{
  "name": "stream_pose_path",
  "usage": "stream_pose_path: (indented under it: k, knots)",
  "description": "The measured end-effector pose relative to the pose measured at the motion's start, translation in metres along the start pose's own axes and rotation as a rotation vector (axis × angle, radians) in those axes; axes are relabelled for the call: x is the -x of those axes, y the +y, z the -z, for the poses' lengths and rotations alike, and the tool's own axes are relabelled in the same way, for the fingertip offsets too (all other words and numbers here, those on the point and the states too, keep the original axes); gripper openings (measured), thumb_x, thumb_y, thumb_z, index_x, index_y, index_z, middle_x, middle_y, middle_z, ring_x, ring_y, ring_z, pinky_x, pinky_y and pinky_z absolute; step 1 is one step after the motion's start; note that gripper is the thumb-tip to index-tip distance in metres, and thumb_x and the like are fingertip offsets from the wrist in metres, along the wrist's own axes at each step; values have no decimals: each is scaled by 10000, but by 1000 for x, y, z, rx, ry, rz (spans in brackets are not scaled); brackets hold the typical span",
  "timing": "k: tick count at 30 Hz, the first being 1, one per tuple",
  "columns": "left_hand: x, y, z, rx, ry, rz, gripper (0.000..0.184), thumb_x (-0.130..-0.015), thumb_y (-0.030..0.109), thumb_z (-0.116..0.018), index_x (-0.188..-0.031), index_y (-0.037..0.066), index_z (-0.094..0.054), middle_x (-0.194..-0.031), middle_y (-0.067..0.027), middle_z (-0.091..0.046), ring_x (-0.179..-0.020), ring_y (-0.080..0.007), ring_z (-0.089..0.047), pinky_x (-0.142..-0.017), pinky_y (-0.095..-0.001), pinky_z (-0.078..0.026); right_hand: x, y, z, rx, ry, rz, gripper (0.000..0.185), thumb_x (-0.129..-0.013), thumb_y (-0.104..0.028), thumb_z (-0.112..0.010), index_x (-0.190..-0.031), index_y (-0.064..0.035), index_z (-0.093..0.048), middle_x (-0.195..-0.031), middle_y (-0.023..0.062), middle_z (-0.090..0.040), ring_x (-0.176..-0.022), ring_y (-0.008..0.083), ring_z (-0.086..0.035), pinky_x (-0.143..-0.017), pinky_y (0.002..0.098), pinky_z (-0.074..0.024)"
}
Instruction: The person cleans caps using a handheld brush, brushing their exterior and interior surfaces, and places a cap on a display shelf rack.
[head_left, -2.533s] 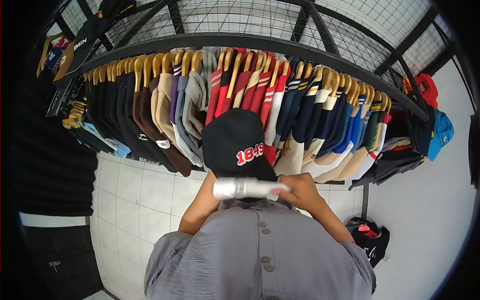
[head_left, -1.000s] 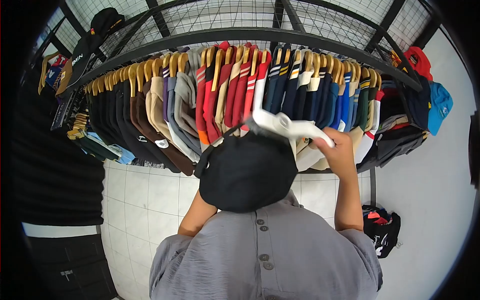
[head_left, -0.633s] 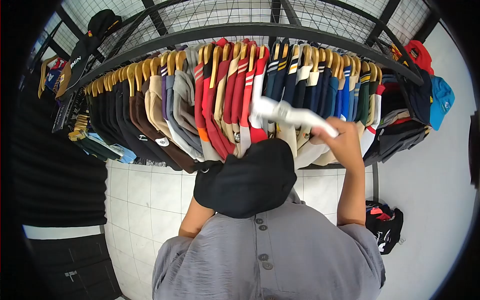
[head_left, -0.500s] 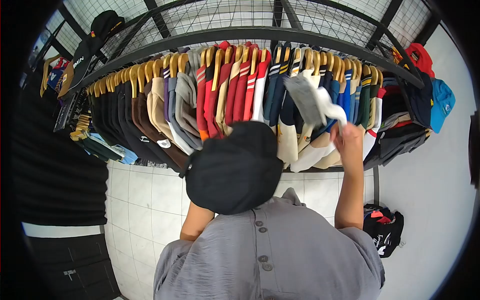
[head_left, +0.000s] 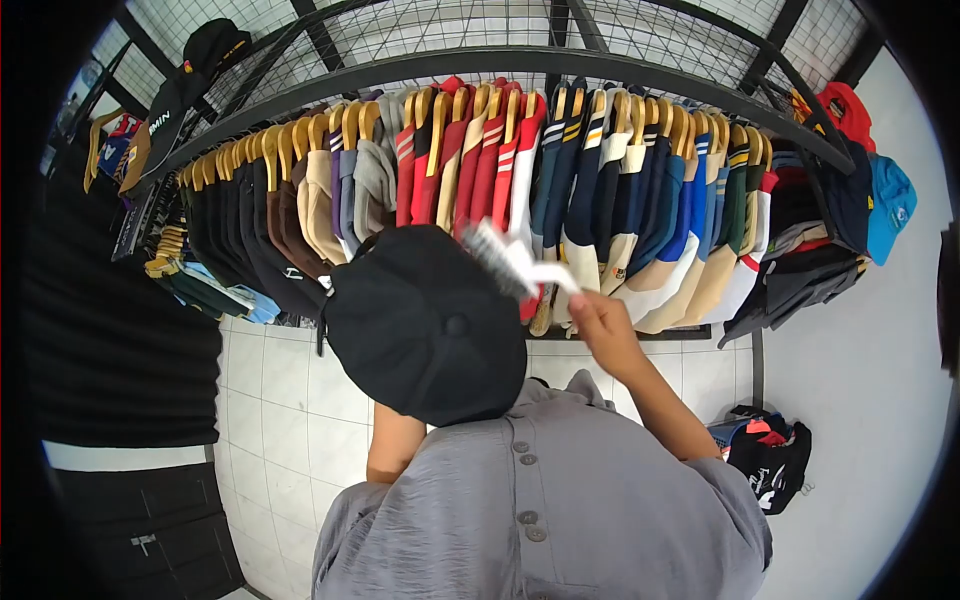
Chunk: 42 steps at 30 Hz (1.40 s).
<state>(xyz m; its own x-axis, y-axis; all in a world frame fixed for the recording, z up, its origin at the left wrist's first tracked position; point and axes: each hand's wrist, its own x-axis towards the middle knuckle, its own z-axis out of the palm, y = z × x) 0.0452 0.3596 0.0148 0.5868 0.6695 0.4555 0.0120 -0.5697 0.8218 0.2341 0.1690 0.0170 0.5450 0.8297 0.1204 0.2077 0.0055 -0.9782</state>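
Black cap (head_left: pixel 425 330) | right hand (head_left: pixel 606 326) curled round white brush (head_left: pixel 518 264) | left hand hidden

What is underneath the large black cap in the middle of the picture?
The left forearm runs up beneath the black cap. The left hand is covered, so its grip cannot be seen. Floor tiles show beside the forearm.

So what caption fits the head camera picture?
Right hand holding a white-handled tool near a black cap, before hanging clothes.
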Motion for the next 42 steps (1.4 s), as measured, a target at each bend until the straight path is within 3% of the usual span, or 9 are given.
stream_pose_path:
  k: [9,13,20,22,24,29,32,37,42]
  knots:
    - [-6,-3,-26,-59,-8,-61,615,-851,125,-600,-1383,34,-305,-1372,-94,-407,-1220,-199,-439,-1052,-321,-324,0,-35,14,15,287,97,332,-901,-357,-562,-817,-37,-554,-498,-14,-462,-391,86,-429,-386,256,-336]
    - [-8,23,-57,1453,118,94,547,-943,240,-461,-1407,33,-260,-1417,-110,-348,-1282,-222,-378,-1071,-372,-308,11,-18,-13,524,-85,330,336,-752,-327,-725,-812,-37,-566,-555,114,-535,-452,255,-544,-463,336,-435]
    - [10,-13,-57,35,12,-131,472,-961,242,-428,-1384,57,-327,-1372,-101,-403,-1242,-217,-416,-1069,-372,-300,2,-37,-17,305,135,224,361,-806,-347,-664,-742,-26,-513,-534,114,-515,-472,251,-565,-451,338,-422]
    - [13,-9,-68,428,-15,-48,456,-937,202,-488,-1356,59,-376,-1323,-92,-452,-1184,-219,-463,-1047,-372,-324,-4,-22,-20,584,-82,208,393,-779,-391,-693,-755,-45,-510,-578,139,-565,-501,314,-577,-470,351,-445]
    - [24,-63,-74,1861,23,371,522,-851,146,-615,-1321,50,-410,-1269,-95,-491,-1132,-220,-495,-1008,-363,-363,8,-27,-27,461,-242,343,414,-751,-401,-716,-736,-53,-494,-560,138,-544,-492,320,-563,-479,373,-439]
    - [10,-16,-59,327,22,-22,456,-940,286,-428,-1336,61,-400,-1284,-89,-484,-1160,-226,-484,-1025,-380,-342,-1,-39,-21,313,-46,320,364,-770,-351,-712,-749,-53,-503,-551,130,-542,-472,278,-566,-449,336,-425]
    - [23,-22,-59,1766,130,391,603,-848,182,-607,-1359,32,-325,-1301,-107,-466,-1176,-235,-478,-1037,-366,-345,-7,-41,-32,599,-197,346,394,-768,-386,-706,-761,-42,-512,-554,139,-545,-487,299,-577,-457,358,-439]
    - [58,-130,-52,1515,73,488,654,-818,178,-642,-1362,32,-310,-1280,-105,-469,-1174,-219,-476,-1026,-353,-357,-2,-51,-31,351,-344,476,400,-773,-405,-697,-769,-45,-523,-562,132,-526,-493,302,-550,-489,368,-430]
    - [20,-14,-51,661,59,28,562,-875,400,-506,-1285,33,-393,-1212,-132,-505,-1084,-258,-532,-929,-403,-442,-7,-53,-43,584,-292,289,405,-806,-414,-662,-766,-46,-498,-556,148,-554,-491,328,-574,-471,369,-442]
